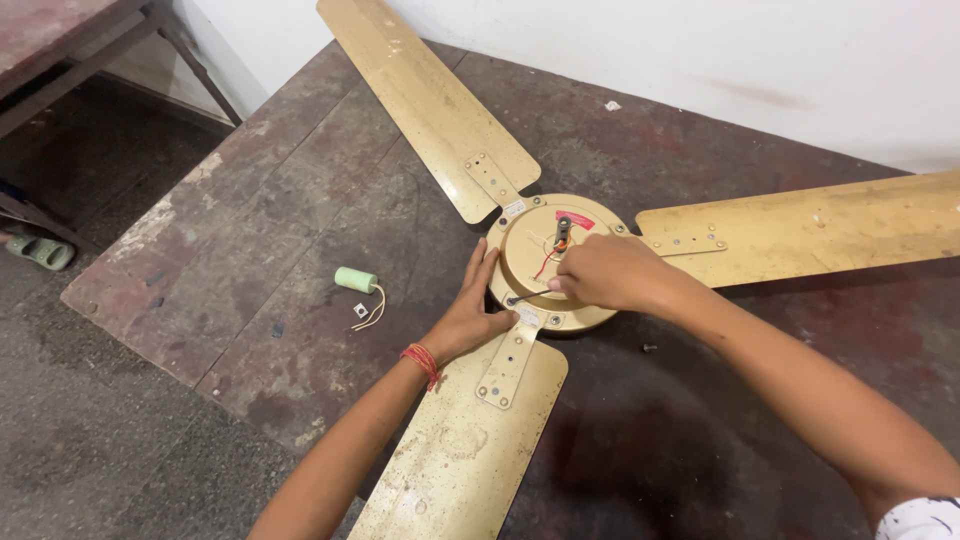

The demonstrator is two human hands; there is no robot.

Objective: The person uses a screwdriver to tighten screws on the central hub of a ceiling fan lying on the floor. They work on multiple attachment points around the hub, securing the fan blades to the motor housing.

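A gold ceiling fan lies flat on a dark worn table. Its round motor housing sits in the middle with three blades, one toward me, one to the far left, one to the right. My left hand presses flat against the housing's left edge, a red thread band on the wrist. My right hand rests on the housing's top, fingers closed on a thin dark tool whose tip points at the rim. Red wires show near the centre shaft.
A pale green cylindrical capacitor with thin leads lies on the table left of the fan, a small square nut beside it. A white wall runs behind. A wooden bench and a green sandal are at far left.
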